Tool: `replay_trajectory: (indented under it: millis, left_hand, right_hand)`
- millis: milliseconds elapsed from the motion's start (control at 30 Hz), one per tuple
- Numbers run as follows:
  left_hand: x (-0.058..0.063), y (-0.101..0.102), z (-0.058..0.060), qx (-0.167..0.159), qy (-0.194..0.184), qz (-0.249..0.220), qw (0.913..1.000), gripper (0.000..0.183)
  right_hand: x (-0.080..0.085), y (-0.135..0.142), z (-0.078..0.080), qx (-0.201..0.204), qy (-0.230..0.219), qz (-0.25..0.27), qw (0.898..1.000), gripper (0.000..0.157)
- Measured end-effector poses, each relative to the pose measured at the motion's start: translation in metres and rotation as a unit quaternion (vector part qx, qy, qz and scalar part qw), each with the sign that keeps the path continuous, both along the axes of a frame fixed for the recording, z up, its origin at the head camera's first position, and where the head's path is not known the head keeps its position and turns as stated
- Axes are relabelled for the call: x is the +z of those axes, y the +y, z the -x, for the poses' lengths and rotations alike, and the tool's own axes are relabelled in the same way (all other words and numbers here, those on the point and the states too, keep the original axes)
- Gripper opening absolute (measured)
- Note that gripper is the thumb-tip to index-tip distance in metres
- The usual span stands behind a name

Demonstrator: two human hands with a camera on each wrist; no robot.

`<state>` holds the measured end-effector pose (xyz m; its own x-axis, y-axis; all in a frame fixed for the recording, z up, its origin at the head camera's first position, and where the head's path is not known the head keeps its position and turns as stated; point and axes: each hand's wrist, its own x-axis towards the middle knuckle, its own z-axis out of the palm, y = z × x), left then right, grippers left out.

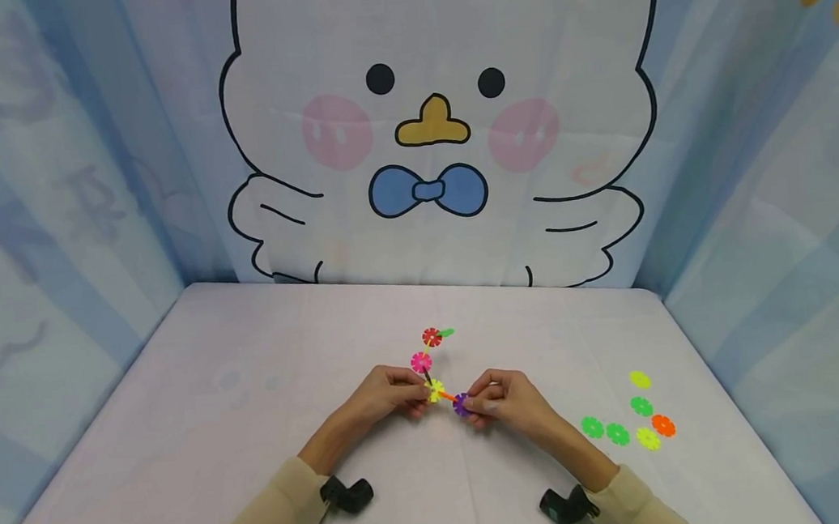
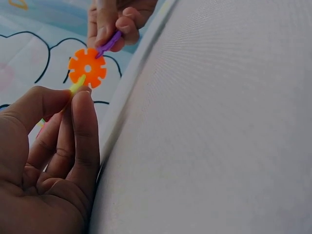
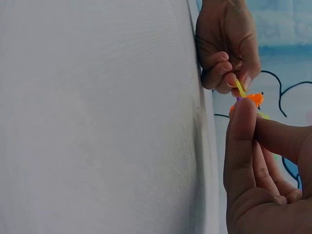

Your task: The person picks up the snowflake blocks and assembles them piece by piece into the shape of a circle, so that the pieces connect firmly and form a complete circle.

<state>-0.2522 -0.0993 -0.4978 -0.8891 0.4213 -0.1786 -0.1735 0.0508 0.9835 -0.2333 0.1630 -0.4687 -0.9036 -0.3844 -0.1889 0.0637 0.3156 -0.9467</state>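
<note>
A chain of slotted plastic flower discs is stretched between the two hands. My left hand (image 1: 388,394) pinches a yellow disc (image 1: 437,391) between thumb and forefinger. From the right, my right hand (image 1: 510,402) pinches a purple disc (image 1: 461,405). An orange disc (image 2: 99,71) links these two, with the yellow and purple discs edge-on to it in the left wrist view. Beyond the yellow disc, the chain runs away through a dark thin piece (image 1: 427,376), a pink disc (image 1: 421,362) and a red disc (image 1: 432,337) to a green disc (image 1: 447,332).
Loose discs lie on the white table (image 1: 258,468) to the right of my right hand: several green ones (image 1: 617,434), two yellow ones (image 1: 648,439) and an orange one (image 1: 663,425). A printed cloth (image 1: 448,252) hangs behind the table's far edge.
</note>
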Motion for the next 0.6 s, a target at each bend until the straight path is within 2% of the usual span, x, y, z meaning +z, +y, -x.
replay_trajectory:
  millis: [300,600]
  left_hand:
    - [0.0029,-0.0026,0.0017,0.008,0.0,0.001,1.0,0.017]
    - [-0.0003,-0.0027,0.0012,0.007,0.002,-0.01,0.9999,0.016]
  right_hand:
    - [-0.0007,-0.002,0.0042,0.009,0.002,0.018,1.0,0.022]
    - [-0.0018,-0.0027,0.0037,0.01,-0.012,0.033,0.999,0.023]
